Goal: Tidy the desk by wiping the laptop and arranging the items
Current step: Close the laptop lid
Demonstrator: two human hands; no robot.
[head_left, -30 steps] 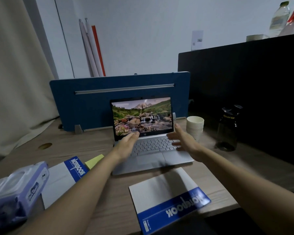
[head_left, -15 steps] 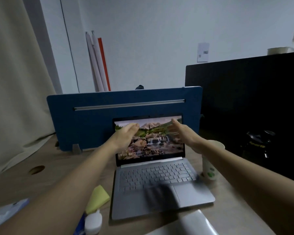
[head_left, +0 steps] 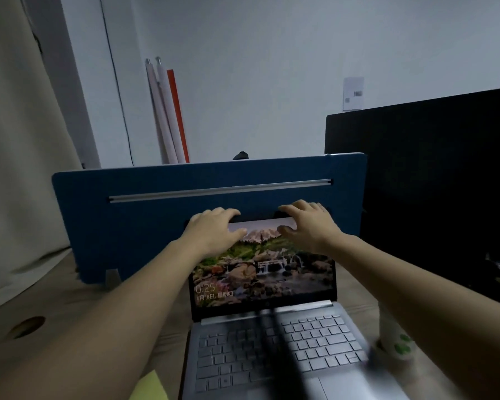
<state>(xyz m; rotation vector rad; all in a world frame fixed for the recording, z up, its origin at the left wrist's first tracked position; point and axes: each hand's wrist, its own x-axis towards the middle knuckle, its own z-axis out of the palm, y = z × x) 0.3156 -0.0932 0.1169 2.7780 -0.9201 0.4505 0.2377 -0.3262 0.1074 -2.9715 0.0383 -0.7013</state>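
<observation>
Now up from mid-screen: left hand [head_left: 214,230] and right hand [head_left: 308,226] gripping laptop [head_left: 264,290] lid's top edge, hiding its corners; fingertips out of sight behind.

Dim room: white wall [head_left: 272,53], beige curtain [head_left: 18,168] left, blue divider [head_left: 127,226], black partition [head_left: 430,168] right.

The silver laptop [head_left: 272,327] stands open on the desk, its upright screen showing a waterfall landscape.

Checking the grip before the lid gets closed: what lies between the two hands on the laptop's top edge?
In the head view, only a bare stretch of the laptop's top bezel lies between the left hand and right hand.
</observation>
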